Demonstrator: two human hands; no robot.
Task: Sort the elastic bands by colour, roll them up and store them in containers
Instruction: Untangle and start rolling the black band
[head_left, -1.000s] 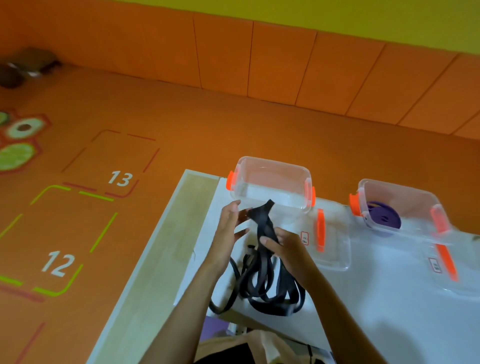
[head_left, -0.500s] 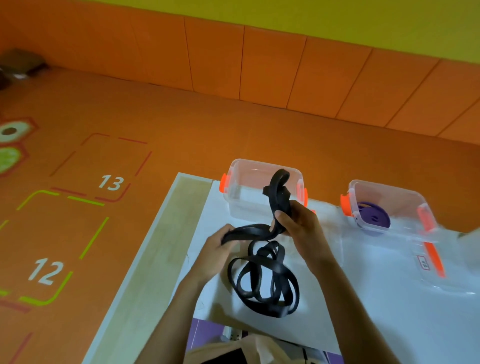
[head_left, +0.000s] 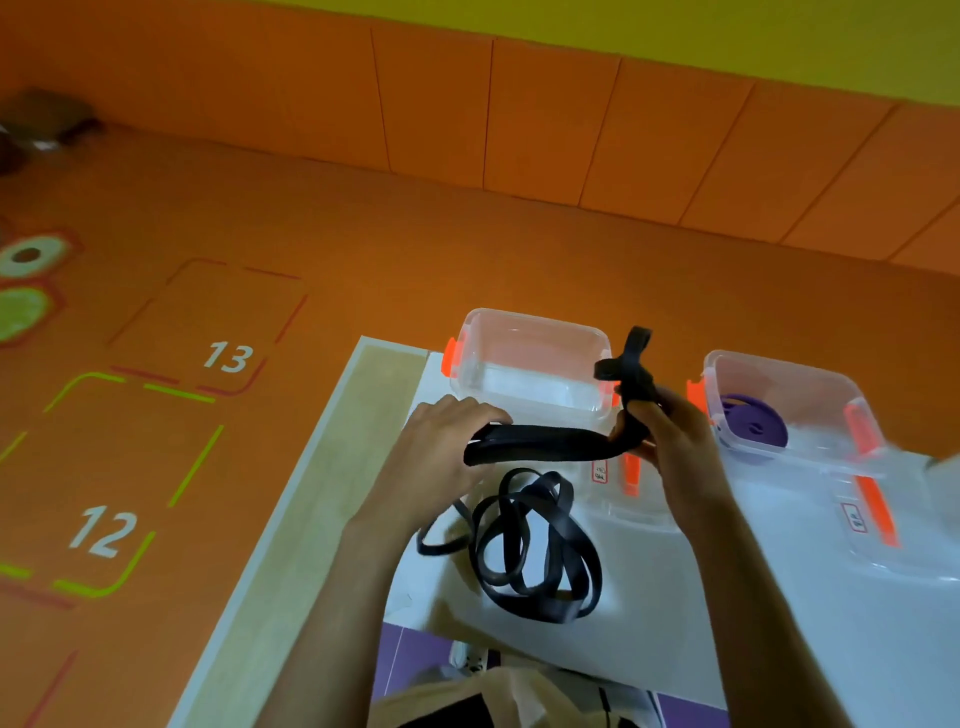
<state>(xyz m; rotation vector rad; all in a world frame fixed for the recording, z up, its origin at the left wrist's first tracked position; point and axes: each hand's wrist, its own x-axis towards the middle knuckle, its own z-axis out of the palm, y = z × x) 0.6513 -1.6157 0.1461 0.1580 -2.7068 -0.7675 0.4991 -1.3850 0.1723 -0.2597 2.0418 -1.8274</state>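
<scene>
Both hands grip one black band (head_left: 545, 447) stretched between them: the left hand (head_left: 441, 457) clasps one end, the right hand (head_left: 670, 441) pinches the other. Its slack coils on the tabletop (head_left: 727, 613) near the front edge. At the far edge, the left box (head_left: 530, 364) is empty, and the right box (head_left: 789, 410) holds a rolled purple band (head_left: 753, 426).

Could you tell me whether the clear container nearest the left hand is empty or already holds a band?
Empty: the left container shows only clear plastic inside, with no lid on it.
</scene>
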